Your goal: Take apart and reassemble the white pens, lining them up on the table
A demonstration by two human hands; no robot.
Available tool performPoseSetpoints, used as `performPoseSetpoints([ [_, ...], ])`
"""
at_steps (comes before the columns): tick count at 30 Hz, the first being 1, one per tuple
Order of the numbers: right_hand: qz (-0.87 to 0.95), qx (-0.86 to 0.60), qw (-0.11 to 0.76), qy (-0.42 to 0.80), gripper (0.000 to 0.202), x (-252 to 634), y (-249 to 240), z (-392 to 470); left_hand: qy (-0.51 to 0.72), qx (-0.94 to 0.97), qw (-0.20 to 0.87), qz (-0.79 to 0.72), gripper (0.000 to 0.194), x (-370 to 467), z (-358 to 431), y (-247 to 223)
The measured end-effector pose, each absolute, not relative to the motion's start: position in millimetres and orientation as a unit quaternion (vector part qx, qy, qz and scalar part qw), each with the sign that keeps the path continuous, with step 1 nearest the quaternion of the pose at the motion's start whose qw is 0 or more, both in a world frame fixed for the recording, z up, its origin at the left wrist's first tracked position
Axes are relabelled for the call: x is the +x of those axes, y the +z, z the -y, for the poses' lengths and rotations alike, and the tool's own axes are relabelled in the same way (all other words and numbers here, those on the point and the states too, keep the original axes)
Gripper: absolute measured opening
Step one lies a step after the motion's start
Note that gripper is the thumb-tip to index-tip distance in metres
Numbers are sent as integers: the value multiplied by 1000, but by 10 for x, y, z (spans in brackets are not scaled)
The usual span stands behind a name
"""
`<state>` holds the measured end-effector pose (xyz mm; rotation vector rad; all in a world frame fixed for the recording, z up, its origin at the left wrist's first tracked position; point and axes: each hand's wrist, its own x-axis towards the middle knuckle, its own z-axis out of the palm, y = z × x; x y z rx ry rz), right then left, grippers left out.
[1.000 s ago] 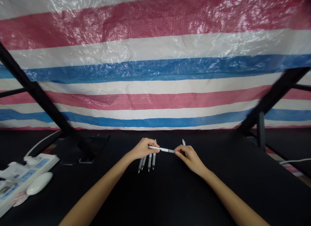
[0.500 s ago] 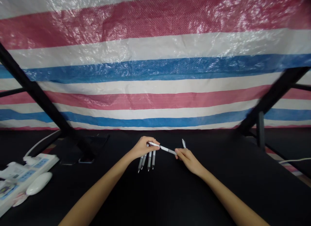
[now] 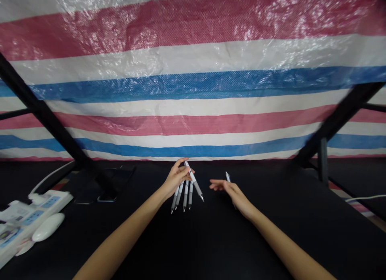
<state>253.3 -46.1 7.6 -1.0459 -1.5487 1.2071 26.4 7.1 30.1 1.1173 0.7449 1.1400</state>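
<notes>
Between the thumb and fingers of my left hand [image 3: 175, 178] is a white and grey pen [image 3: 195, 181], its tip slanting down to the right. Beneath that hand several similar pens [image 3: 185, 199] lie side by side on the black table, tips toward me; the hand hides their far ends. My right hand [image 3: 230, 191] is apart from the held pen, fingers stretched out to the left and holding nothing. Another pen [image 3: 228, 176] lies on the table behind the right hand, which covers its middle.
At the left are a white power strip [image 3: 39, 215] with plugs in it and a white computer mouse [image 3: 48, 227]. A dark phone [image 3: 107, 197] lies by the left black metal leg [image 3: 60, 129]. Striped plastic sheeting [image 3: 193, 123] hangs behind the table.
My right hand has let go of the pen and opened. The pen, now in my left hand alone, has turned so its tip points more downward.
</notes>
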Motion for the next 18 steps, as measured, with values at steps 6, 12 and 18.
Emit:
performPoseSetpoints([
  [6, 380, -323, 564, 658, 77, 2745, 53, 304, 505, 474, 640, -333, 57, 91, -217, 119],
  [12, 240, -297, 627, 679, 74, 2907, 7, 200, 539, 460, 622, -333, 46, -18, -334, -22],
  [18, 191, -290, 642, 684, 69, 2969, -60, 174, 553, 442, 618, -340, 42, -33, -379, -65],
])
